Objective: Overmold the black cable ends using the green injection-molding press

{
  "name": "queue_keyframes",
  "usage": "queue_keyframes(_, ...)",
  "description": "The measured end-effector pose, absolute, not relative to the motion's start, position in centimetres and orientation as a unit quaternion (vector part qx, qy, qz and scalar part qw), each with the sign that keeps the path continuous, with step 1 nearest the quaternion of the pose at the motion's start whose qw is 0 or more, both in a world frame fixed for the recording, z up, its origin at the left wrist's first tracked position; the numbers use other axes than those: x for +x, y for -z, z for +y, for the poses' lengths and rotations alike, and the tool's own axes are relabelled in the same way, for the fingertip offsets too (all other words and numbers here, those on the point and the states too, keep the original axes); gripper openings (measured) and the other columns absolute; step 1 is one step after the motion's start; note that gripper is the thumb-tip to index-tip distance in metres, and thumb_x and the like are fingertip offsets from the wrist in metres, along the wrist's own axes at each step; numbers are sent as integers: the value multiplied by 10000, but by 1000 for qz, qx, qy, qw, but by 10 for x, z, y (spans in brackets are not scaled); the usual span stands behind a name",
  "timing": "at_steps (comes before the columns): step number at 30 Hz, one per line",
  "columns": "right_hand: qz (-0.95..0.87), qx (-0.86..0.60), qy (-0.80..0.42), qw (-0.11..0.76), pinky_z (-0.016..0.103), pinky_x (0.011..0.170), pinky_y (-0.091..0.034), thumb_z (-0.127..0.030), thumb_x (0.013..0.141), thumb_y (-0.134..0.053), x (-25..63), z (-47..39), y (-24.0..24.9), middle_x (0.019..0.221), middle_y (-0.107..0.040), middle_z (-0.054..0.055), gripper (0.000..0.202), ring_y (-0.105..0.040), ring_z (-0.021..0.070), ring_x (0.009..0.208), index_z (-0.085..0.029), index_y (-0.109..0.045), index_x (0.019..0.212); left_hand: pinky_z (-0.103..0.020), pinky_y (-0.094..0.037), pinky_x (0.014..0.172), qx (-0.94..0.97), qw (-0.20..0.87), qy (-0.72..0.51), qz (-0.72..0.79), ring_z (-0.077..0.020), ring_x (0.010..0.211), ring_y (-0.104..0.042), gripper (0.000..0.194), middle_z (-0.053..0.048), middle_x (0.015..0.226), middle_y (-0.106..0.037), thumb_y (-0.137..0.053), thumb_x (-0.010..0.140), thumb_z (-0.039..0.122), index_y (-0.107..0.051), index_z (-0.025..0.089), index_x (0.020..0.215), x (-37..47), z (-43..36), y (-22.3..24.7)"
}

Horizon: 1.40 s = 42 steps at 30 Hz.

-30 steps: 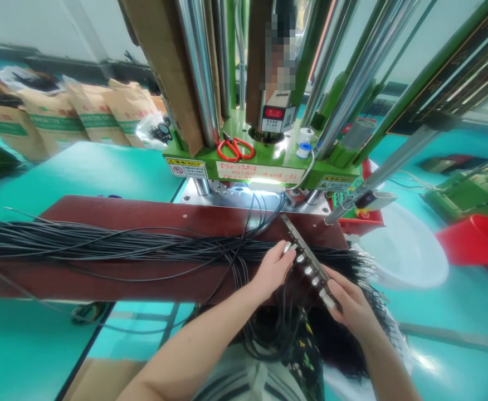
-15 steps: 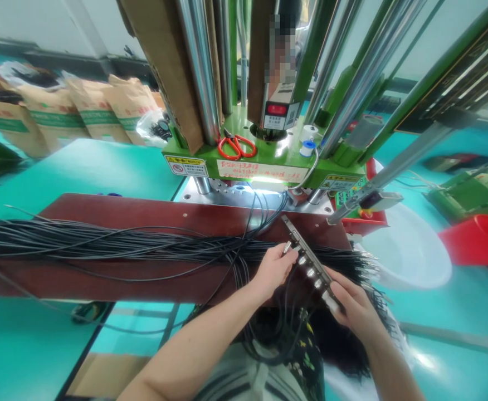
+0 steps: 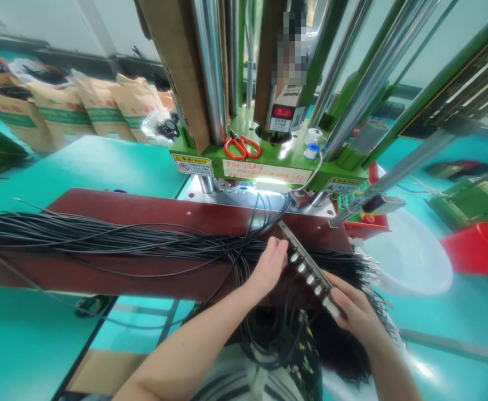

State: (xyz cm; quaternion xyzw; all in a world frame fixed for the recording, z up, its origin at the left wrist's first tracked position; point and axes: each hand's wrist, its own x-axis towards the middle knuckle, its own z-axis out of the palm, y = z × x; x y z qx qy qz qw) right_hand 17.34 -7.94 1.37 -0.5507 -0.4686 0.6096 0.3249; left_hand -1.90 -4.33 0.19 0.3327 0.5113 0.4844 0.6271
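Observation:
A narrow metal bar (image 3: 305, 259) with a row of several silver connectors slants over the brown board. My right hand (image 3: 350, 303) is closed round its lower end. My left hand (image 3: 272, 262) is at the bar's upper left side, its fingers pressed together near the first connector; what they hold, if anything, is hidden. Black cables hang below the bar. A long bundle of black cables (image 3: 122, 242) lies across the brown board (image 3: 97, 203), passing beyond both hands.
Behind the board stands a green press (image 3: 244, 117) with red-handled scissors (image 3: 243, 147) and a spool (image 3: 312, 150) on it. A white tub (image 3: 419, 256) and a red bin (image 3: 478, 248) are at the right. Paper sacks (image 3: 60, 111) stand back left.
My left hand has shifted slightly up and left along the bar, and a connector once at its fingertips no longer shows there. The whole view has shifted slightly.

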Motion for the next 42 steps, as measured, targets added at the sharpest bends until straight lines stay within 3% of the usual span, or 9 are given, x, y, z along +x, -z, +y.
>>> queue_keyframes(7, -455, -583, -610, 286, 151, 328, -179, -501, 720, -599, 174, -76, -18, 611, -546, 14, 513, -287, 34, 383, -220, -576, 1149, -186, -220, 442, 387, 585, -491, 516, -64, 463, -267, 264, 76, 529, -348, -492, 785, 405, -367, 198, 678, -25, -45, 8)
queue_keyframes(16, -477, -578, -597, 286, 159, 321, -131, -507, 713, -596, 167, -78, -18, 728, -626, 53, 532, -252, 13, 353, -217, -576, 1159, -213, -275, 538, 482, 509, -481, 526, -84, 537, -326, 208, 62, 572, -368, -396, 842, 334, -352, 198, 691, -28, -46, 12)
queue_keyframes(23, -584, -537, -559, 241, 177, 331, -260, -422, 789, -549, 176, -75, -11, 1053, -595, 90, 460, -365, 29, 395, -273, -518, 1223, -227, -284, 558, 506, 491, -470, 531, -97, 565, -354, 195, 51, 594, -391, -371, 849, 313, -344, 202, 692, -31, -46, 15)
queue_keyframes(25, -585, -532, -564, 236, 180, 323, -254, -426, 784, -553, 176, -75, -9, 1025, -604, 93, 479, -356, 33, 390, -262, -511, 1232, -228, -291, 564, 510, 486, -471, 531, -99, 570, -361, 194, 50, 597, -390, -366, 850, 313, -343, 203, 693, -30, -45, 16)
queue_keyframes(29, -555, -537, -589, 236, 183, 330, -241, -469, 761, -565, 176, -73, -12, 755, -616, 60, 538, -343, 58, 402, -198, -520, 1224, -231, -321, 571, 521, 482, -455, 537, -104, 566, -391, 184, 46, 593, -407, -347, 852, 324, -361, 204, 714, -31, -43, 17)
queue_keyframes(32, -567, -545, -576, 222, 189, 353, -277, -504, 717, -597, 187, -63, -24, 604, -556, 14, 571, -413, 100, 455, -184, -531, 1187, -243, -353, 569, 581, 466, -382, 547, -123, 568, -448, 155, 37, 606, -464, -371, 839, 338, -432, 198, 864, -35, -48, 8)
queue_keyframes(36, -659, -538, -517, 92, 204, 436, -362, -468, 735, -589, 211, -28, -48, 716, -578, 14, 478, -486, 125, 561, -218, -506, 1135, -313, -411, 701, 743, 341, -271, 509, -211, 833, -542, 402, -56, 913, -581, -468, 786, 332, -401, 196, 1159, -46, -66, -17)
queue_keyframes(38, -699, -522, -487, 30, 213, 452, -368, -453, 746, -575, 216, -3, -58, 746, -574, 12, 447, -479, 118, 556, -225, -498, 1122, -352, -419, 724, 793, 270, -222, 500, -260, 922, -531, 409, -90, 1023, -565, -478, 777, 350, -437, 201, 1156, -52, -71, -31)
queue_keyframes(42, -729, -508, -457, -35, 213, 405, -319, -451, 760, -530, 194, 41, -67, 688, -535, -10, 360, -441, 103, 489, -210, -520, 1027, -339, -419, 718, 790, 248, -229, 512, -229, 840, -566, 309, -49, 934, -599, -444, 797, 381, -513, 231, 1058, -73, -56, -51)
